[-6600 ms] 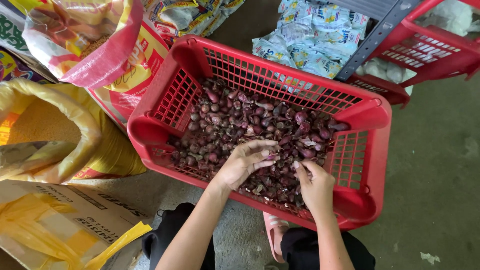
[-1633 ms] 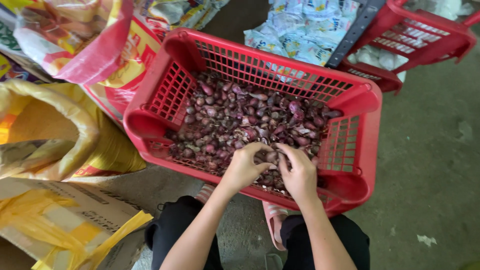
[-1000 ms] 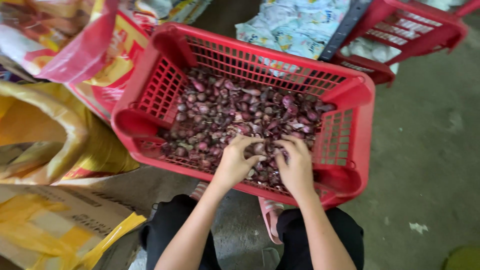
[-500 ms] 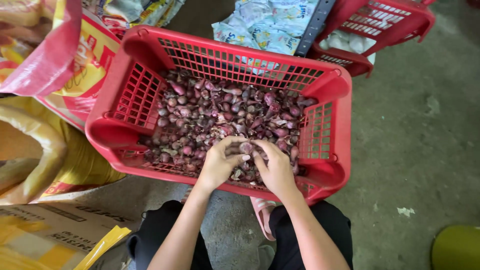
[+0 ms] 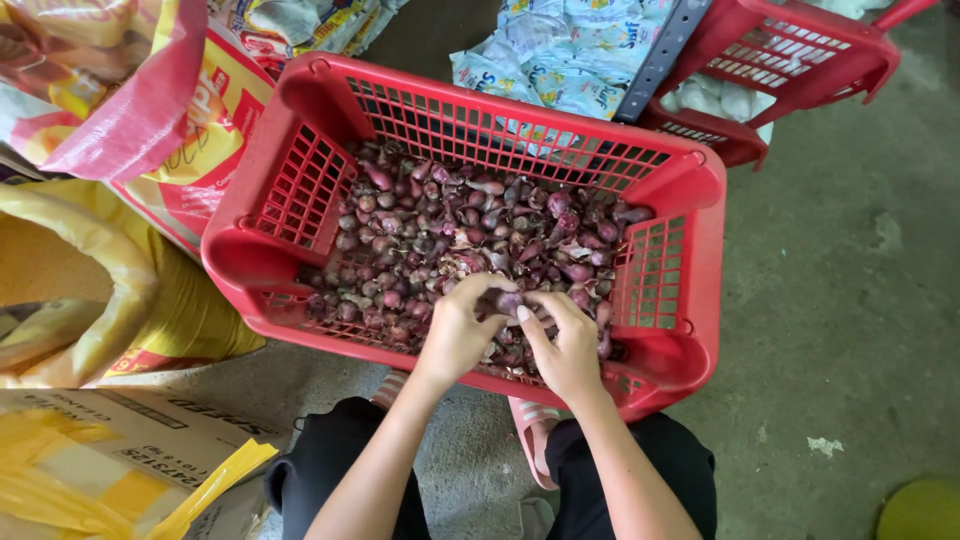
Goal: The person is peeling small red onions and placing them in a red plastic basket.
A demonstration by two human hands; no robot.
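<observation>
1. The left hand (image 5: 458,335) and right hand (image 5: 565,345) meet fingertip to fingertip over the near side of the red basket (image 5: 700,200), both pinched on one shallot (image 5: 508,300), so each steadies it for the other
2. The heap of shallots (image 5: 440,235) lies just beyond the grip, within easy reach
3. A yellow sack (image 5: 90,290) gapes left of the hands

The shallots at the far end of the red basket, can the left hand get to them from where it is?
Probably yes: the left hand is already inside the open-topped red basket, and nothing covers the far shallots.
</observation>
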